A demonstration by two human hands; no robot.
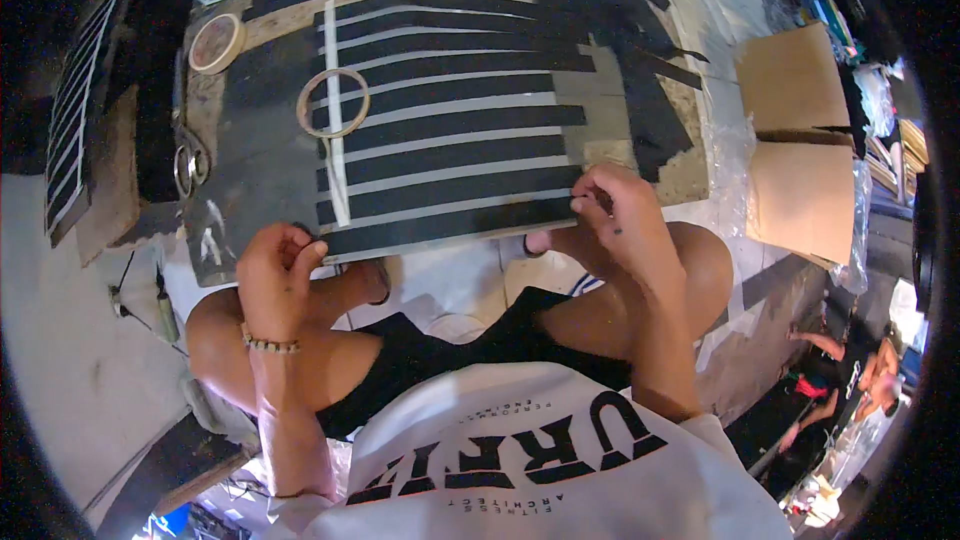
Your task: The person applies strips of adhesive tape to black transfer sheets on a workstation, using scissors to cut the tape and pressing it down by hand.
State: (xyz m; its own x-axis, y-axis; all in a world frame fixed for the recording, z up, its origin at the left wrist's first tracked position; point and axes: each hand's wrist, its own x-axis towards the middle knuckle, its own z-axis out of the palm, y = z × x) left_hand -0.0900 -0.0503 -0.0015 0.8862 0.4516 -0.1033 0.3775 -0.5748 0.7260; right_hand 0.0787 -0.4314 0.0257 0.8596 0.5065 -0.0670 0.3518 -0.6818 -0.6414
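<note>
Several black strips (pixel 450 96) lie side by side across a grey board (pixel 245 140), with light gaps between them. The nearest black strip (pixel 450 226) runs along the board's front edge. At its left end my left hand (pixel 275 270) is closed, pinching the strip between thumb and fingers. My right hand (pixel 625 215) pinches the same strip's right end. A strip of white tape (pixel 335 120) crosses the strips' left ends. On top of it rests a thin tape roll (pixel 302 105), and a thicker tape roll (pixel 238 48) lies farther left.
Scissors (pixel 190 162) lie along the board's left edge. Loose black pieces (pixel 650 110) are heaped at the right. An open cardboard box (pixel 800 190) stands beyond them. A striped black panel (pixel 85 110) leans at far left. Other people's limbs (pixel 820 342) show at lower right.
</note>
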